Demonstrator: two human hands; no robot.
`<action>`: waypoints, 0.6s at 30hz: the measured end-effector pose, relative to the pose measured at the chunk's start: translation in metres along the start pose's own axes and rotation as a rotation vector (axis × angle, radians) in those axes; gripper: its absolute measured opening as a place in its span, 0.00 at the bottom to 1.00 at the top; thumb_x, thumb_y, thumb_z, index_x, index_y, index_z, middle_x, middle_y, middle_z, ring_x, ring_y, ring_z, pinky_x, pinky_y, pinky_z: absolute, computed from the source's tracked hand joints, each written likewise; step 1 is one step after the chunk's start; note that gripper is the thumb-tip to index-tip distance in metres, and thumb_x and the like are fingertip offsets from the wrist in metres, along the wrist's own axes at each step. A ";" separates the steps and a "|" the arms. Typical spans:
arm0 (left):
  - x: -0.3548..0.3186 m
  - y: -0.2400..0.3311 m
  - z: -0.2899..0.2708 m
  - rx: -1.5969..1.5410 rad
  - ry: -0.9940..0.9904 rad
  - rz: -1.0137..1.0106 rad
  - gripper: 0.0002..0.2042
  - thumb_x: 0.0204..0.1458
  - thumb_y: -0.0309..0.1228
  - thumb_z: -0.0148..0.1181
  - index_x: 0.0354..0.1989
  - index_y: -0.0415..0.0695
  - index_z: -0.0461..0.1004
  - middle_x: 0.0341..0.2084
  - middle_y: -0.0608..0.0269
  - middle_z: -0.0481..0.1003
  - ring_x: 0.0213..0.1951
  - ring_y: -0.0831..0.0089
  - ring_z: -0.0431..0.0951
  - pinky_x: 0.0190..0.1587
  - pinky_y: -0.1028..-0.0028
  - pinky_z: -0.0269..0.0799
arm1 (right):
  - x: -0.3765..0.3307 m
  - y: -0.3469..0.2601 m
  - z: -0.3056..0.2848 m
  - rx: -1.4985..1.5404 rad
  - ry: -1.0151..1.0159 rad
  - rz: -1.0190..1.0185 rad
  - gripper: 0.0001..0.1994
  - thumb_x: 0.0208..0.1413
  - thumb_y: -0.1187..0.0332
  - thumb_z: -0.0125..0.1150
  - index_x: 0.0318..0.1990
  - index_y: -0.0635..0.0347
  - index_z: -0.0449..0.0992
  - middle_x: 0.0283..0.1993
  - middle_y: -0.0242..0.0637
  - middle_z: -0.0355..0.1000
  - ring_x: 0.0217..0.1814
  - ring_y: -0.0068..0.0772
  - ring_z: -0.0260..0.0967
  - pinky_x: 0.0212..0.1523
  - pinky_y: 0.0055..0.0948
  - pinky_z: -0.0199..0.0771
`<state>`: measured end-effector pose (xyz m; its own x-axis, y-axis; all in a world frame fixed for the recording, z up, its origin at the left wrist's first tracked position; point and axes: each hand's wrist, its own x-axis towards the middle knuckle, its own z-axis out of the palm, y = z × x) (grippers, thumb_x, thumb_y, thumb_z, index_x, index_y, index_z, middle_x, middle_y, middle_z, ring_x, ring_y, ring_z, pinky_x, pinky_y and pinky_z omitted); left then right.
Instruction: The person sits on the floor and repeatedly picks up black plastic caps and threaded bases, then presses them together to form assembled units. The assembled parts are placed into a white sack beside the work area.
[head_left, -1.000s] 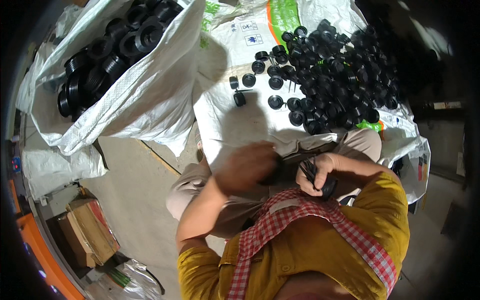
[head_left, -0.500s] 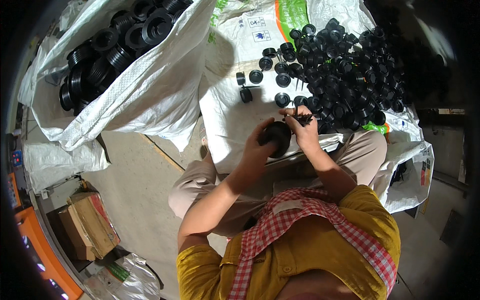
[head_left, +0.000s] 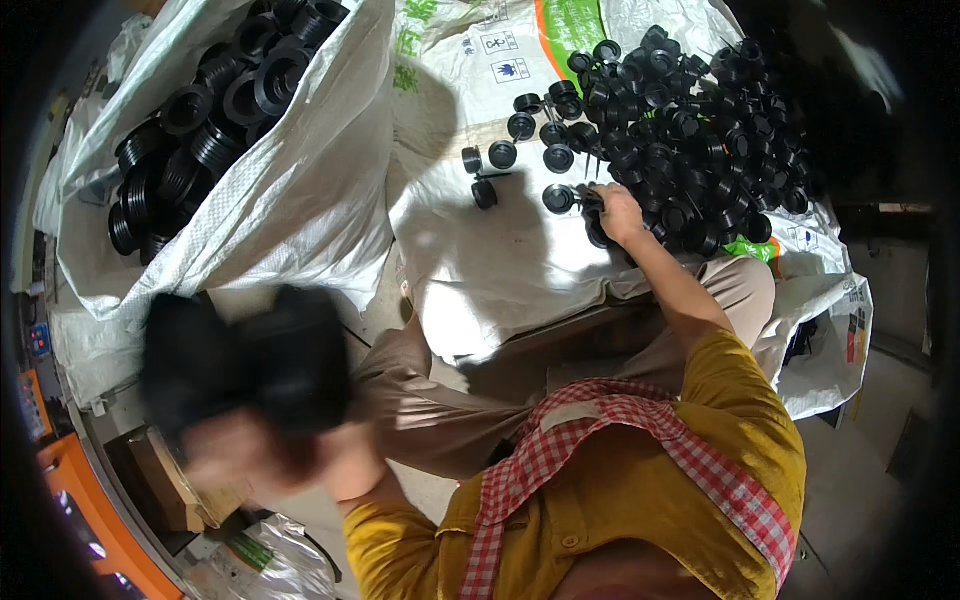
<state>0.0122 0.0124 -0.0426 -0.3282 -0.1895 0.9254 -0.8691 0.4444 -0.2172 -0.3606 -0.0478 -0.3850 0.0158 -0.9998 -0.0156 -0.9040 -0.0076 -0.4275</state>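
A big white woven sack (head_left: 300, 190) lies open at the left, its mouth full of wide black ribbed rings (head_left: 215, 95) stacked against one another. Beside it, to the right, a flattened white sack (head_left: 500, 250) is spread like a sheet across the person's lap and the floor beyond, and on it sits a heap of small black plastic caps (head_left: 690, 110) — a dense pile at the upper right, with a few loose ones (head_left: 500, 155) scattered toward the middle of the sheet.

The person sits low, in a yellow shirt with a red-and-white checked cloth (head_left: 600, 430) draped over the shoulder, knees drawn up under the sheet.

The right arm stretches straight forward, elbow nearly locked, and the right hand (head_left: 615, 212) rests palm-down at the near edge of the heap, fingers curled over the caps there; whether they are clamped on one I cannot tell.

The left arm is swung out to the side and raised close to the camera. The left hand (head_left: 250, 450) is a blur, with a large black ring-shaped part (head_left: 250, 365) above it — the fingers appear wrapped around its lower edge, though the smear hides the grip itself.

A cardboard box (head_left: 165, 480) sits on the floor below that hand.
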 end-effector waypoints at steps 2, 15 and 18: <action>0.052 -0.058 -0.021 0.214 0.072 0.009 0.27 0.47 0.37 0.66 0.54 0.39 0.66 0.42 0.52 0.72 0.44 0.59 0.75 0.42 0.67 0.76 | 0.014 -0.008 0.015 -0.136 -0.133 -0.062 0.13 0.46 0.78 0.55 0.40 0.57 0.76 0.42 0.43 0.71 0.49 0.46 0.68 0.49 0.38 0.71; 0.024 0.048 0.014 -0.502 -0.491 -0.383 0.18 0.49 0.22 0.60 0.49 0.31 0.69 0.48 0.44 0.72 0.51 0.57 0.73 0.56 0.63 0.66 | 0.008 -0.033 0.009 0.070 -0.079 -0.153 0.11 0.44 0.70 0.64 0.38 0.50 0.75 0.40 0.38 0.70 0.44 0.43 0.71 0.44 0.37 0.73; -0.051 0.086 0.047 -0.807 -0.797 -0.832 0.15 0.48 0.19 0.60 0.46 0.34 0.73 0.41 0.52 0.77 0.42 0.69 0.78 0.45 0.73 0.73 | -0.001 -0.049 -0.012 0.100 -0.056 -0.213 0.12 0.43 0.70 0.66 0.38 0.53 0.74 0.39 0.40 0.71 0.44 0.45 0.71 0.44 0.38 0.72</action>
<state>-0.0630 0.0186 -0.1228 -0.1849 -0.9596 0.2122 -0.5501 0.2800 0.7868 -0.3218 -0.0471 -0.3531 0.2278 -0.9730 0.0361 -0.8307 -0.2136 -0.5141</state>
